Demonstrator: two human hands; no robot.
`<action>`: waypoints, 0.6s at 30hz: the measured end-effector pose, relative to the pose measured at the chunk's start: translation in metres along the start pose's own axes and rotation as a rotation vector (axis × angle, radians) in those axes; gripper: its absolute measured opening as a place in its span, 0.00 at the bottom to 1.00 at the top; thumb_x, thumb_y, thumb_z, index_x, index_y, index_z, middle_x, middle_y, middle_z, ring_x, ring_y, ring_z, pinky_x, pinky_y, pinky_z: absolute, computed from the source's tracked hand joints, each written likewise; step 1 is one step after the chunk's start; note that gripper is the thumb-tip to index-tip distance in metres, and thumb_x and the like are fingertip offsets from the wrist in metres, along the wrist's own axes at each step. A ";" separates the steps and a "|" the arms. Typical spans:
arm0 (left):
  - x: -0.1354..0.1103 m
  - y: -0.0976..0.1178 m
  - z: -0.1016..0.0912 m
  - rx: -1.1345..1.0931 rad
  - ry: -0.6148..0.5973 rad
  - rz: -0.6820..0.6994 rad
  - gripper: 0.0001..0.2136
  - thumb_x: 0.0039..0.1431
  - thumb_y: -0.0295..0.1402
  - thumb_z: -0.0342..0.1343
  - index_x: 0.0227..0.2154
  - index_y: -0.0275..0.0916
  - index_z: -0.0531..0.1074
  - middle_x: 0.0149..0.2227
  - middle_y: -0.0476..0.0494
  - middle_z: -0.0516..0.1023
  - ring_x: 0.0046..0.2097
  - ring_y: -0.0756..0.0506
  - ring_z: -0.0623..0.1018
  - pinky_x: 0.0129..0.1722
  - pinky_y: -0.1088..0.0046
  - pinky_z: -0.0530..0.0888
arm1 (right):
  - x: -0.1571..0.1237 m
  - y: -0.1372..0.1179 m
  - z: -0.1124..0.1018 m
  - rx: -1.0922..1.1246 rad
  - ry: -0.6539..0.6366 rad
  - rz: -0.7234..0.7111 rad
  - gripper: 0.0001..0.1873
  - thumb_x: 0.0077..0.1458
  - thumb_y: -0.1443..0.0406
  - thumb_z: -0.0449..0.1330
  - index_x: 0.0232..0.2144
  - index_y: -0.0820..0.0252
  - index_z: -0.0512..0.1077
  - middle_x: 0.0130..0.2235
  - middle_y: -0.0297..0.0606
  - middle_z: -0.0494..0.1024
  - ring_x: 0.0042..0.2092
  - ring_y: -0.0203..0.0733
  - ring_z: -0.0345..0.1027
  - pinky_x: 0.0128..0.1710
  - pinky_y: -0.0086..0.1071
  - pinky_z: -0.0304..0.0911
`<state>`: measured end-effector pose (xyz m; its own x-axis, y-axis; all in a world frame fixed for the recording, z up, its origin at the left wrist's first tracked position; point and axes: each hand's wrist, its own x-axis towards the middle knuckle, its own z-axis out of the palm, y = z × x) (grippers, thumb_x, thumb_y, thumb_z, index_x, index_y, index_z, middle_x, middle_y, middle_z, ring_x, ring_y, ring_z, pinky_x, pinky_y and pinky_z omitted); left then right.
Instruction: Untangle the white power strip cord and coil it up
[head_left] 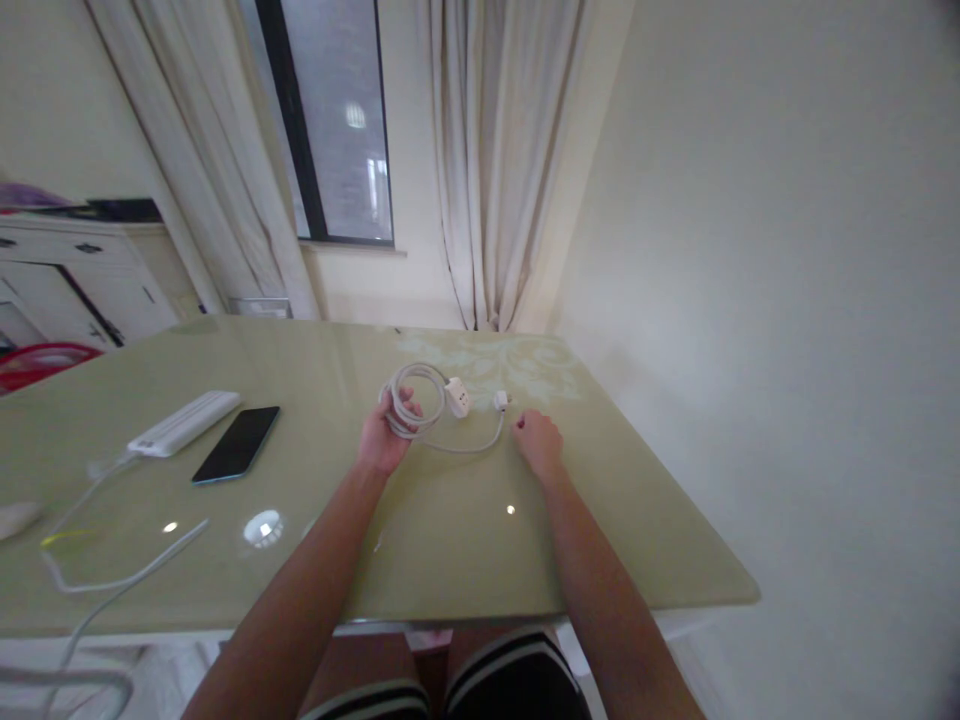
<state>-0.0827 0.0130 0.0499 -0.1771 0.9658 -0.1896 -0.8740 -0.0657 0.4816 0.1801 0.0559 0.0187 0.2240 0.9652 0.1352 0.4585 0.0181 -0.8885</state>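
Observation:
A white extension cord (418,372) is wound in several loops, and my left hand (385,437) grips the coil from its left side, fingers wrapped round the loops. The cord's socket end (458,397) sticks out to the right of the coil. One loose length of cable curves from the bottom of the coil to the white plug (501,400), whose prongs point right. My right hand (538,440) is curled into a fist just right of the plug, apart from the cable. Nothing shows in its fingers.
On the glossy green table (450,540), a white power strip (184,424) with its cable lies at left beside a black phone (237,444). A wall (787,350) borders the table's right side. Curtains (495,160) and a window (337,120) stand beyond the far edge.

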 end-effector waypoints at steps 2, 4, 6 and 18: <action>-0.006 -0.003 0.004 -0.050 -0.103 -0.034 0.17 0.76 0.33 0.44 0.33 0.35 0.74 0.28 0.47 0.74 0.24 0.54 0.71 0.26 0.79 0.73 | -0.011 -0.012 0.004 -0.191 -0.100 -0.208 0.10 0.58 0.61 0.68 0.27 0.58 0.74 0.30 0.37 0.79 0.34 0.40 0.71 0.36 0.30 0.60; -0.010 -0.006 0.006 -0.102 -0.218 -0.040 0.18 0.76 0.34 0.44 0.31 0.34 0.72 0.24 0.50 0.66 0.23 0.55 0.66 0.23 0.82 0.67 | -0.027 -0.026 0.017 -0.318 -0.310 -0.485 0.13 0.64 0.55 0.63 0.36 0.59 0.77 0.37 0.39 0.82 0.38 0.41 0.73 0.39 0.31 0.61; -0.014 -0.008 0.006 -0.131 -0.293 -0.019 0.18 0.76 0.35 0.44 0.30 0.35 0.71 0.23 0.52 0.60 0.22 0.54 0.62 0.22 0.83 0.65 | -0.044 -0.036 0.037 -0.381 -0.507 -0.694 0.18 0.66 0.51 0.61 0.43 0.59 0.78 0.41 0.41 0.83 0.42 0.43 0.75 0.43 0.32 0.63; -0.019 -0.015 0.018 0.161 -0.251 0.195 0.29 0.71 0.58 0.42 0.40 0.38 0.77 0.23 0.51 0.60 0.23 0.51 0.62 0.23 0.76 0.66 | -0.087 -0.033 0.078 -0.030 -0.439 -0.550 0.14 0.69 0.57 0.57 0.35 0.60 0.76 0.27 0.32 0.73 0.29 0.36 0.63 0.32 0.28 0.54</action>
<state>-0.0586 0.0000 0.0615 -0.1992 0.9719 0.1257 -0.7489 -0.2337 0.6201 0.0783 -0.0081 0.0025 -0.4122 0.8342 0.3662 0.4303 0.5326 -0.7288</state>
